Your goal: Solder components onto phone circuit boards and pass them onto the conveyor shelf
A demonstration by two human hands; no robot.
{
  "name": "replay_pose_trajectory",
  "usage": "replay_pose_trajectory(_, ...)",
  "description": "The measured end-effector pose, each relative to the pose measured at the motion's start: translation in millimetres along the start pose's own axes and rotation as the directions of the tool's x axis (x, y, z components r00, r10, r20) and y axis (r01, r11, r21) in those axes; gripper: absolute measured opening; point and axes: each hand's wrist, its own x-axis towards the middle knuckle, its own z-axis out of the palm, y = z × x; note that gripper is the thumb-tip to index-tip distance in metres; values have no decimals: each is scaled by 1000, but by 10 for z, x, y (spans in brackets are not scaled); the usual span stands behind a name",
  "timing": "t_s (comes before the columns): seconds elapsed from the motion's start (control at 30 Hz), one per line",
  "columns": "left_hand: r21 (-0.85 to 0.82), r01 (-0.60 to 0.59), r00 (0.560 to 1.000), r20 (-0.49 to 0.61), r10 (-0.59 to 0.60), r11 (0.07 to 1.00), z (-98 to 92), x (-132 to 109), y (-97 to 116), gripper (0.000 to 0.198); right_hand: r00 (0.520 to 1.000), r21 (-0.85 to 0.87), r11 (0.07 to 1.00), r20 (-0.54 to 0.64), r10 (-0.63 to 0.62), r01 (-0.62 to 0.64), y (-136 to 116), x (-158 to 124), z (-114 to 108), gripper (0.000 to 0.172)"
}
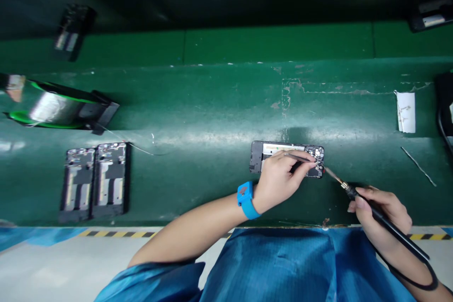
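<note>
An opened phone lies sideways on the green bench, its circuit board at the right end. Over its middle, my left hand pinches thin tweezers, their tips at the board. A blue wrist strap is round my left wrist. To the lower right, my right hand is closed round the black handle of a soldering iron. The iron's tip points up and left at the phone's right edge; whether it touches is too small to tell.
Two opened phones lie side by side at the left, below a solder wire spool. A white pad and a wire piece are at the right. More phones are at the back corners.
</note>
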Motion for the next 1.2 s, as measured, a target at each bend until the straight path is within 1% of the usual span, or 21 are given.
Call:
replay_pose_trajectory(0.17, 2, 10, 1000, 4, -10, 1000, -6, -5, -4, 3, 1000, 67, 998, 18, -6, 5, 22, -14, 8, 27)
replay_pose_trajectory(0.37, 5, 7, 1000, 4, -7, 1000, -7, -9, 0, 3, 1000, 21, 999, 1, 24, -24, 35, -45, 4, 25)
replay_pose_trajectory(0.43, 5, 10, 1000, 5, -10, 1000, -7, -3, 3, 3, 999, 30, 999, 2, 32, -32, 32, -50, 12, 25)
replay_pose_trajectory(0.5, 4, 10, 1000, 4, -10, 1000, -9, 2, 4, 2, 999, 91, 995, -31, 29, -26, 23, -42, 30, 24)
replay_pose_trajectory(0.63, -2, 20, 1000, 9, -20, 1000, -13, 0, 1, 2, 987, 300, 954, -147, 65, -18, 4, 3, 94, 20)
replay_pose_trajectory(0.7, -6, 25, 1000, 13, -25, 1000, -7, -9, -3, 1, 984, 367, 930, -161, 74, -10, 5, 22, 129, 16)
replay_pose_trajectory(0.73, -8, 21, 1000, 12, -21, 1000, -2, -14, -5, 1, 986, 389, 921, -159, 58, 8, 11, 27, 143, 16)
replay_pose_trajectory(0.8, -7, 13, 1000, 8, -13, 1000, 7, -21, -7, 1, 989, 416, 908, -144, 12, 50, 30, 36, 157, 26)
replay_pose_trajectory(0.87, -32, 23, 1000, 4, -23, 999, -5, -18, -6, 3, 992, 393, 917, -124, -16, 64, 50, 60, 148, 36)
replay_pose_trajectory(0.9, -71, 35, 999, 9, -34, 997, -26, -13, -4, 4, 995, 356, 933, -93, -28, 59, 56, 85, 135, 37)
replay_pose_trajectory(0.97, -175, 74, 997, 34, -69, 982, -109, 6, -1, 5, 997, 235, 970, -26, -67, 71, 48, 165, 97, 34)
replay_pose_trajectory(1.03, -241, 100, 992, 100, -78, 965, -245, 28, -3, 11, 990, 70, 988, 31, -140, 137, 23, 271, 54, 23)
replay_pose_trajectory(1.07, -217, 87, 989, 133, -58, 972, -324, 37, -8, 16, 983, -10, 984, 45, -179, 179, 13, 320, 34, 19)
replay_pose_trajectory(1.1, -140, 39, 987, 159, -17, 989, -405, 41, -17, 19, 977, -62, 976, 42, -208, 211, 14, 357, 17, 18)
replay_pose_trajectory(1.13, -21, -33, 983, 181, 36, 999, -482, 40, -33, 18, 974, -88, 970, 14, -228, 228, 34, 377, 4, 18)
replay_pose_trajectory(1.17, 117, -123, 972, 215, 95, 986, -550, 33, -57, 11, 977, -96, 973, -25, -211, 208, 82, 375, -1, 17)
replay_pose_trajectory(1.2, 250, -213, 953, 265, 145, 945, -608, 21, -92, 11, 982, -90, 981, -66, -178, 172, 162, 350, 2, 15)
